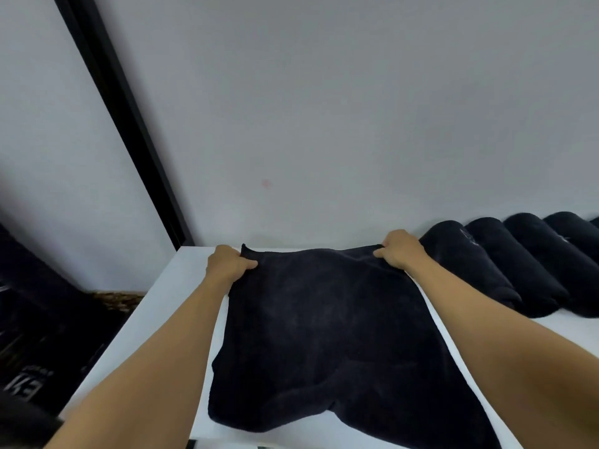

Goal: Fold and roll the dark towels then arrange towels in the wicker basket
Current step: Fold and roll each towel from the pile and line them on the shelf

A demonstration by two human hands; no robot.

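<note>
Far corners of towel pinched by left grip and right grip. Keep edge taut; lay flat on desk.

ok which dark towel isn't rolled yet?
The flat towel on the table, gripped by the left hand and right hand; the rolled towels lie in a row beside it.

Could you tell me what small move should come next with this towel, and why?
Probably draw both far corners toward you to fold it: the left hand and right hand each pinch a corner of the dark towel, which lies spread open.
</note>
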